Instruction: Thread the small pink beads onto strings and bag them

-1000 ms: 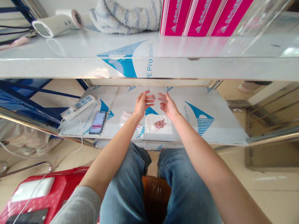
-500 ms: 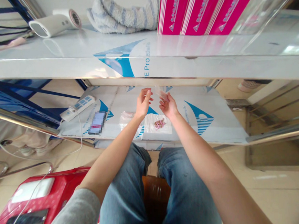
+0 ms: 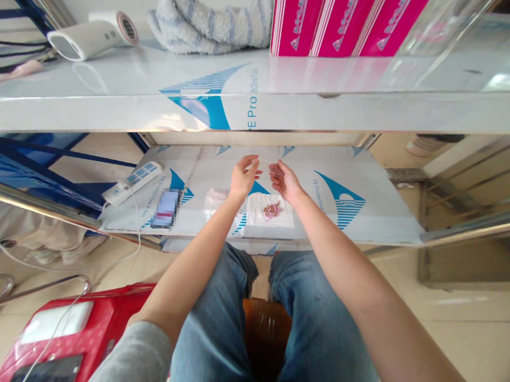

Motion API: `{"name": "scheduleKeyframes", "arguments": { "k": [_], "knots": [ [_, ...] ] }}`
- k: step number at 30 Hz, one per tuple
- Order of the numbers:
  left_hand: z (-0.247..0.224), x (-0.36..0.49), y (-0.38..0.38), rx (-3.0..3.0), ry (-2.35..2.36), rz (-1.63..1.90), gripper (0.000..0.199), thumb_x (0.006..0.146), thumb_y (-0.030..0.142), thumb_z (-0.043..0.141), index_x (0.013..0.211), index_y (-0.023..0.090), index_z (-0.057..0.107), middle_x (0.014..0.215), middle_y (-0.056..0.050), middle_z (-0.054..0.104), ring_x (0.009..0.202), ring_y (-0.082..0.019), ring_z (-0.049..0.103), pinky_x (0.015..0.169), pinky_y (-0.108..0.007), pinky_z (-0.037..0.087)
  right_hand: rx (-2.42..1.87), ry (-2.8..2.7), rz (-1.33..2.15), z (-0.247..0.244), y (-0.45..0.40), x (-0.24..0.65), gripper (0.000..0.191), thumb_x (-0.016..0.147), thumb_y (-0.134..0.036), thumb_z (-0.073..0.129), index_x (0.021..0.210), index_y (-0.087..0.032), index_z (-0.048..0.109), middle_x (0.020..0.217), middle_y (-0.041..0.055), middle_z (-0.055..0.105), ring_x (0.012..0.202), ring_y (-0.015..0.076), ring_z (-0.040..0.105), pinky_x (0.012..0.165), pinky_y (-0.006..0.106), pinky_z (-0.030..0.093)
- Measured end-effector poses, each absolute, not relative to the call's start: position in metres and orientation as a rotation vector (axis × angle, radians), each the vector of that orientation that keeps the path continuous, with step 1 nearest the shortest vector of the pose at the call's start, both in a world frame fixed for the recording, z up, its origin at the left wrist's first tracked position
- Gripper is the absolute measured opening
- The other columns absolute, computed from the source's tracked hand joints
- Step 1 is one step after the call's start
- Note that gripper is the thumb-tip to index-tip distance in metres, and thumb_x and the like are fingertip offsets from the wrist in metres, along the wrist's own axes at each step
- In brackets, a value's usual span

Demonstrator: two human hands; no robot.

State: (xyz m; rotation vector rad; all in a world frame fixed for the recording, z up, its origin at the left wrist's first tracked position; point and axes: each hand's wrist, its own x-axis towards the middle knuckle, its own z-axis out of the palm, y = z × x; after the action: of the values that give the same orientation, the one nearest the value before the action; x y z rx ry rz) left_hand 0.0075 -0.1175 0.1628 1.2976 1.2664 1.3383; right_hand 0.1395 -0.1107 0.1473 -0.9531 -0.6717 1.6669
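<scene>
Lower shelf (image 3: 380, 221), glossy white with blue print. Both hands are open, fingers loosely spread, pinching nothing I can see: left hand (image 3: 242, 178), right hand (image 3: 285, 181), just apart. Pink beads (image 3: 273, 210) sit on white paper (image 3: 256, 217) at 6 o'clock from the right hand; clear bag (image 3: 216, 198) at 7 from the left. Risk: a low wrist catching the paper could scatter beads across the slick shelf.

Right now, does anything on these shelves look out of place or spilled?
The hair dryer lying on its side on the upper shelf looks out of place beside a fuzzy striped cloth. The small pink pieces sit in a loose pile on white paper, and nothing looks spilled.
</scene>
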Motion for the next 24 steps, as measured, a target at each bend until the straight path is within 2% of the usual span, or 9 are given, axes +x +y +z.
{"name": "scheduleKeyframes", "arguments": {
  "k": [6, 10, 12, 15, 19, 22, 24],
  "knots": [
    [0.162, 0.007, -0.116, 1.295, 1.278, 1.362, 0.031, 0.075, 0.013, 0.052, 0.104, 0.015, 0.061, 0.107, -0.010, 0.064, 0.069, -0.013, 0.066, 0.065, -0.025, 0.051, -0.877, -0.640, 1.687, 0.140, -0.106, 0.138, 0.026, 0.074, -0.044, 0.060, 0.078, -0.018, 0.057, 0.049, -0.0070, 0.043, 0.036, 0.0039, 0.032, 0.033, 0.019, 0.016],
    [0.164, 0.007, -0.119, 1.360, 1.297, 1.320, 0.039, 0.074, 0.013, 0.053, 0.113, 0.016, 0.059, 0.081, -0.006, 0.070, 0.065, -0.013, 0.064, 0.073, -0.028, 0.050, -0.866, -0.568, 1.682, 0.139, -0.105, 0.136, 0.025, 0.075, -0.044, 0.057, 0.073, -0.019, 0.055, 0.046, -0.0069, 0.040, 0.035, 0.0043, 0.029, 0.031, 0.020, 0.016],
    [0.165, 0.009, -0.121, 1.377, 1.304, 1.306, 0.041, 0.074, 0.011, 0.053, 0.114, 0.016, 0.059, 0.076, -0.005, 0.069, 0.066, -0.014, 0.064, 0.076, -0.028, 0.048, -0.868, -0.534, 1.668, 0.141, -0.106, 0.135, 0.027, 0.077, -0.045, 0.054, 0.069, -0.019, 0.051, 0.045, -0.0069, 0.038, 0.034, 0.0044, 0.026, 0.030, 0.020, 0.016],
    [0.167, 0.011, -0.122, 1.415, 1.307, 1.314, 0.042, 0.072, 0.007, 0.050, 0.112, 0.018, 0.060, 0.092, -0.007, 0.069, 0.070, -0.014, 0.064, 0.080, -0.028, 0.047, -0.869, -0.527, 1.664, 0.143, -0.107, 0.134, 0.032, 0.078, -0.047, 0.052, 0.063, -0.020, 0.043, 0.043, -0.0081, 0.033, 0.032, 0.0042, 0.021, 0.029, 0.019, 0.015],
    [0.167, 0.015, -0.123, 1.474, 1.264, 1.314, 0.044, 0.072, 0.005, 0.047, 0.110, 0.020, 0.060, 0.117, -0.008, 0.060, 0.070, -0.012, 0.063, 0.081, -0.027, 0.047, -0.888, -0.519, 1.645, 0.143, -0.108, 0.133, 0.040, 0.080, -0.050, 0.051, 0.059, -0.021, 0.033, 0.041, -0.0094, 0.027, 0.031, 0.0035, 0.018, 0.029, 0.018, 0.015],
    [0.169, 0.017, -0.126, 1.497, 1.228, 1.317, 0.045, 0.072, 0.005, 0.046, 0.112, 0.021, 0.060, 0.123, -0.008, 0.056, 0.071, -0.012, 0.062, 0.081, -0.027, 0.047, -0.914, -0.480, 1.673, 0.141, -0.107, 0.132, 0.039, 0.082, -0.049, 0.048, 0.059, -0.020, 0.034, 0.042, -0.0081, 0.032, 0.031, 0.0028, 0.018, 0.028, 0.017, 0.015],
    [0.170, 0.018, -0.126, 1.482, 1.230, 1.322, 0.046, 0.072, 0.005, 0.047, 0.113, 0.021, 0.059, 0.120, -0.008, 0.058, 0.071, -0.012, 0.062, 0.081, -0.027, 0.047, -0.905, -0.465, 1.722, 0.139, -0.106, 0.133, 0.037, 0.085, -0.047, 0.045, 0.061, -0.020, 0.037, 0.043, -0.0073, 0.035, 0.032, 0.0027, 0.018, 0.028, 0.016, 0.015]
  ]
}}
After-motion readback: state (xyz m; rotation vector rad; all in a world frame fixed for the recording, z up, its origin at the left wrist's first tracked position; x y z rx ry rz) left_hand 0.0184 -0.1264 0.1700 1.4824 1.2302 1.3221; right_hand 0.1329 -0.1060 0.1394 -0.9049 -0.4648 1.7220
